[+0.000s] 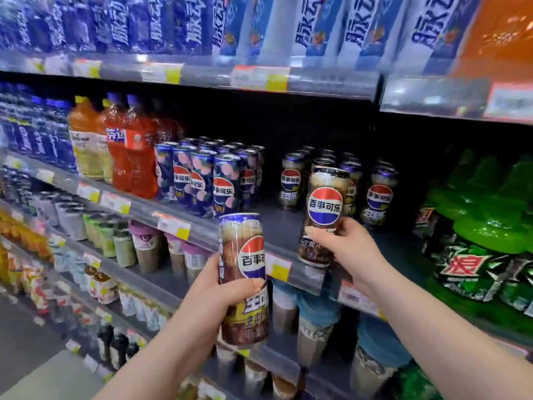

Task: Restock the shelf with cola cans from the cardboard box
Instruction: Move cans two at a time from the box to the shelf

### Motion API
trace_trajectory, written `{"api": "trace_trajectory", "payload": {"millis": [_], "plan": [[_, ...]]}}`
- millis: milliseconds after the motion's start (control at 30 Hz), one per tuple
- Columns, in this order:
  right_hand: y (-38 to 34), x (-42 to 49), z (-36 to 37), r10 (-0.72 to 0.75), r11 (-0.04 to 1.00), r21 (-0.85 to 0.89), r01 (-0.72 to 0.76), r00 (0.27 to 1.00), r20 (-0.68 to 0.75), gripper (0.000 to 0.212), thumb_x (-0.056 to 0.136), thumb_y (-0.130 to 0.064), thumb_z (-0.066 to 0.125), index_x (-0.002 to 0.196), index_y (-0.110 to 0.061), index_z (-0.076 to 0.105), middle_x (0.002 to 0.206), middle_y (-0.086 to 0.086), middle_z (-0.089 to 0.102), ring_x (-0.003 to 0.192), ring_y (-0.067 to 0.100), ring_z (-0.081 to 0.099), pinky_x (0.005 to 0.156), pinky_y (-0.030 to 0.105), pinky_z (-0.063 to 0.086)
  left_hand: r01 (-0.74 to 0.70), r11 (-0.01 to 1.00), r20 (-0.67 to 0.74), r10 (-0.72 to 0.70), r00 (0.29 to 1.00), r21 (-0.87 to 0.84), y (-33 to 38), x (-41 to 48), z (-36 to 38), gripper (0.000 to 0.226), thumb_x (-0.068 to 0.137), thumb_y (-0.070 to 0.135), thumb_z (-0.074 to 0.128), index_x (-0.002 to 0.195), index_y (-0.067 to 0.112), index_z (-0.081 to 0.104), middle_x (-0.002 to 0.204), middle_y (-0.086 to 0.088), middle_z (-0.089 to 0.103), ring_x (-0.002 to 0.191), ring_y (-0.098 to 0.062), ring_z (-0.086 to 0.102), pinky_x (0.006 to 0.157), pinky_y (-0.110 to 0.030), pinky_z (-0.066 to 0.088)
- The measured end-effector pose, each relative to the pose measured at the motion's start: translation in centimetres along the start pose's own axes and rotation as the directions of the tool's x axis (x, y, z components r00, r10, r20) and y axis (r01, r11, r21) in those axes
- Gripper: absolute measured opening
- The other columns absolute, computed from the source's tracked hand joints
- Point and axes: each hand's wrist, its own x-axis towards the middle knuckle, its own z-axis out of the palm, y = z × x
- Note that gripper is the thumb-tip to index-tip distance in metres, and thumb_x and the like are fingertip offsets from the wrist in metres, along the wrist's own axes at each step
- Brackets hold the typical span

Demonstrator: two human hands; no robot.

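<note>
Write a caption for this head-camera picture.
Two hands, left and right, each lift a cola can toward matching cans on the shelf.

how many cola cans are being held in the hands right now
2. One cola can is in the left hand, below the shelf edge. The other can is in the right hand, raised toward the brown cans on the shelf.

I see glossy metal cans (324,215) above the shelf's shiny clear plastic rail (199,232); beside them, glossy plastic bottles (129,160).
</note>
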Motion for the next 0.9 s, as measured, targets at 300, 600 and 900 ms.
{"api": "trace_trajectory", "payload": {"millis": [300, 600, 900], "plan": [[1.0, 9.7, 6.7, 0.017, 0.999, -0.038, -0.026, 0.973, -0.23, 0.049, 0.066, -0.011, 0.081, 0.111, -0.008, 0.062, 0.106, 0.006, 0.07, 0.098, 0.019, 0.065, 0.084, 0.029, 0.05, 0.02, 0.999, 0.215, -0.031, 0.976, 0.05, 2.6, 10.0, -6.5, 0.074, 0.031, 0.028, 0.077, 0.103, 0.025, 0.059, 0.089, -0.004, 0.076, 0.083, -0.022, 0.071, 0.076, -0.04, 0.053], [2.2, 14.2, 8.9, 0.015, 0.976, -0.204, -0.078, 0.956, -0.294, 0.06, 0.066, -0.016, 0.083, 0.118, -0.012, 0.053, 0.106, 0.001, 0.06, 0.098, 0.016, 0.056, 0.085, 0.027, 0.045, 0.09, 0.993, 0.308, -0.11, 0.945, 0.08, 2.2, 14.0, -7.9, 0.081, 0.028, 0.027, 0.08, 0.106, 0.025, 0.057, 0.09, -0.004, 0.076, 0.088, -0.025, 0.071, 0.086, -0.046, 0.052], [2.4, 14.6, 8.7, -0.007, 0.959, -0.279, -0.06, 0.972, -0.233, 0.061, 0.068, -0.018, 0.081, 0.121, -0.012, 0.053, 0.116, 0.004, 0.063, 0.105, 0.017, 0.058, 0.091, 0.031, 0.048, 0.095, 0.993, 0.373, -0.117, 0.92, 0.077, 2.0, 14.9, -7.1, 0.081, 0.031, 0.027, 0.079, 0.109, 0.026, 0.055, 0.092, -0.003, 0.075, 0.084, -0.021, 0.072, 0.077, -0.04, 0.054]]}}
